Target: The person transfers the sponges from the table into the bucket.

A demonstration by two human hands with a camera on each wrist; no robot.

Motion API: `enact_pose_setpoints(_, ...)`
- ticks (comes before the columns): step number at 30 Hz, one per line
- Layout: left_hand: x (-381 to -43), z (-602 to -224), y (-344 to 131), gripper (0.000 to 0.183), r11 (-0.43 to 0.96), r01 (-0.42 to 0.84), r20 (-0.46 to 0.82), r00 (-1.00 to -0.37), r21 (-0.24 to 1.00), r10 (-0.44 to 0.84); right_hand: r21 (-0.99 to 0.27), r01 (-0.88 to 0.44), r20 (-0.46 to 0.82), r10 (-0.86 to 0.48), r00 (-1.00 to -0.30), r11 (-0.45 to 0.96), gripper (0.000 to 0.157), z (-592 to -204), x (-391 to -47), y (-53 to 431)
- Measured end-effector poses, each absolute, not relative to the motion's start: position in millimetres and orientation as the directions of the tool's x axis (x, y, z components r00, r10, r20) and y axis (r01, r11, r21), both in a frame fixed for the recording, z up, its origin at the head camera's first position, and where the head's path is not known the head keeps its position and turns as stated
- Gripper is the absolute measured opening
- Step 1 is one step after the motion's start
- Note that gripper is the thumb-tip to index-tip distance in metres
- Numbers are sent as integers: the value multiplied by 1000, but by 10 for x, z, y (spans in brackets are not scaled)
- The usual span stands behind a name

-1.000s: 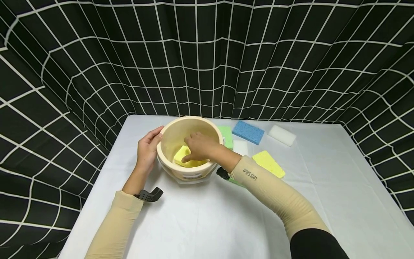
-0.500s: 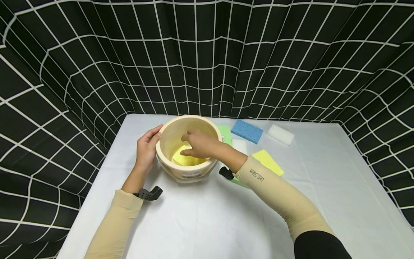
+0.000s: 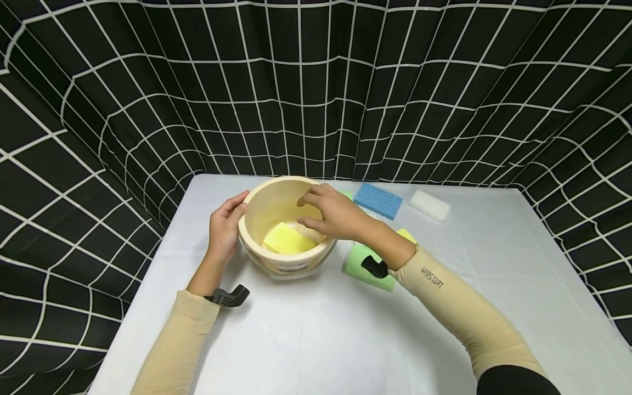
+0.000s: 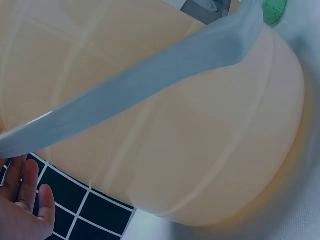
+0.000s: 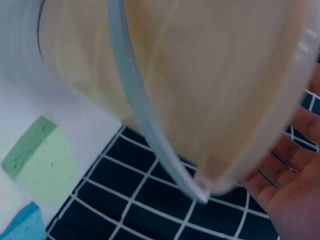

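A cream bucket (image 3: 269, 206) stands on the table with a yellow sponge (image 3: 288, 240) lying at its bottom. My left hand (image 3: 224, 225) holds the bucket's left rim, thumb on top and fingers along the outside. In the left wrist view, its fingers (image 4: 30, 175) show beside the bucket wall (image 4: 200, 135) below the pale handle (image 4: 150, 80). Over the right rim is my right hand (image 3: 338, 214), fingers loosely bent and apart, holding nothing. The right wrist view shows that hand (image 5: 295, 190) beside the rim.
Right of the bucket lie a green sponge (image 3: 354, 262), partly behind the wrist camera, and a yellow sponge (image 3: 407, 235), mostly behind the right wrist. Farther back are a blue sponge (image 3: 378, 201), a white sponge (image 3: 429, 205) and another green sponge (image 5: 50, 165). A black gridded curtain (image 3: 316, 82) rises behind.
My right hand has moved up and right from inside the bucket to over its right rim, uncovering the yellow sponge inside. The left hand and bucket have stayed in place.
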State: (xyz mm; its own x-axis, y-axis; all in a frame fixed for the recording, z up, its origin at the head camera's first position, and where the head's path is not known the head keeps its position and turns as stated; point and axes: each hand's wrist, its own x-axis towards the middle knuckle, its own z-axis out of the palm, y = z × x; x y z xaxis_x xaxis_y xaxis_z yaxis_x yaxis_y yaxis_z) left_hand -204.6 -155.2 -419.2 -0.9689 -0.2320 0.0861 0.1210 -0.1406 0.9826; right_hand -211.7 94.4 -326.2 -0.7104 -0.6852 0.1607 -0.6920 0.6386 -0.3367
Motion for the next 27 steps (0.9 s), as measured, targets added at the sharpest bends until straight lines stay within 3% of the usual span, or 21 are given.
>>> enact_pose_setpoints(10, -2028, -4206, -1559, 35, -147, 116, 85, -975, 982, -206, -406, -670, 286, -610, -739, 621, 29, -3204, -2030, 1390)
enact_pose_setpoints(27, -2028, -4186, -1567, 35, -169, 124, 87, -974, 978, -211, -392, -486, 285, -399, -872, 781, 28, -3399, -2230, 2327)
